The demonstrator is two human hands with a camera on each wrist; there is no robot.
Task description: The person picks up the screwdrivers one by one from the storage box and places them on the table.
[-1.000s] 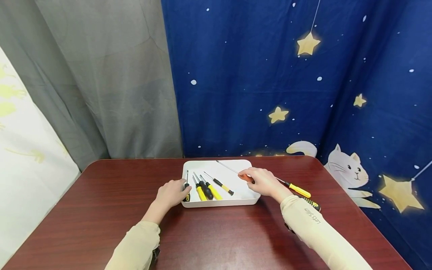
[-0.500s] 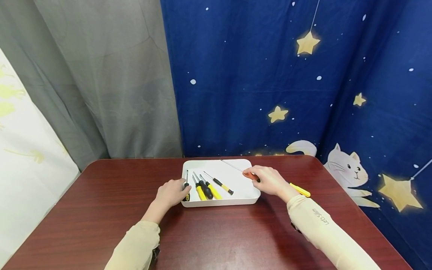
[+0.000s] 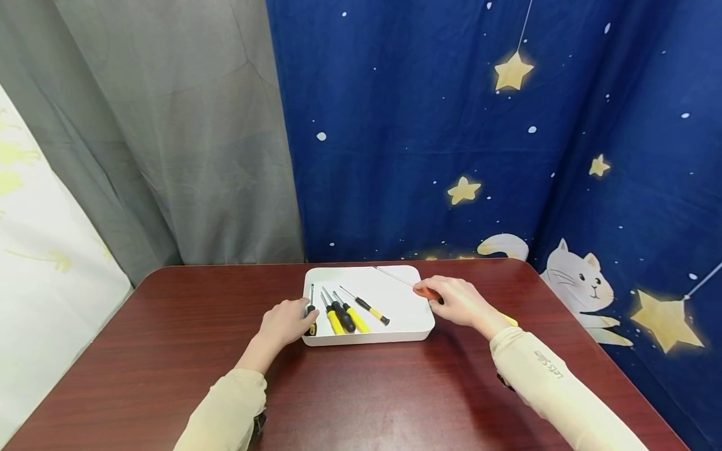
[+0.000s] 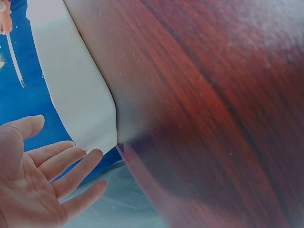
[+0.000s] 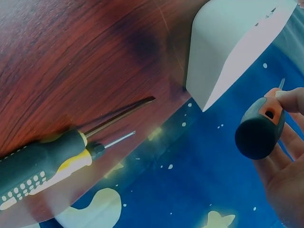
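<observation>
My right hand [image 3: 459,300] holds an orange-and-black screwdriver [image 5: 259,128] by its handle, over the right end of a white tray [image 3: 408,316]. Its thin shaft [image 3: 393,275] points left and away across the tray's back. In the right wrist view, thumb and fingers pinch the handle above the table. At the tray's left end is my left hand [image 3: 286,322], its fingers extended and spread against the tray wall in the left wrist view. Several yellow-and-black screwdrivers [image 3: 358,321] lie in the tray's left half, one thinner screwdriver [image 3: 372,309] nearer the middle.
Right of the tray, two screwdrivers lie on the brown table [image 3: 372,394]: one with a thick black handle [image 5: 42,154], one with a yellow handle [image 3: 509,320] mostly covered by my right arm. A blue curtain [image 3: 406,156] and a grey curtain [image 3: 214,156] hang behind the table.
My right hand has moved right with the orange-and-black screwdriver, from inside the tray's right part to its right edge. My forearm now covers more of the tools there. The left hand stays put.
</observation>
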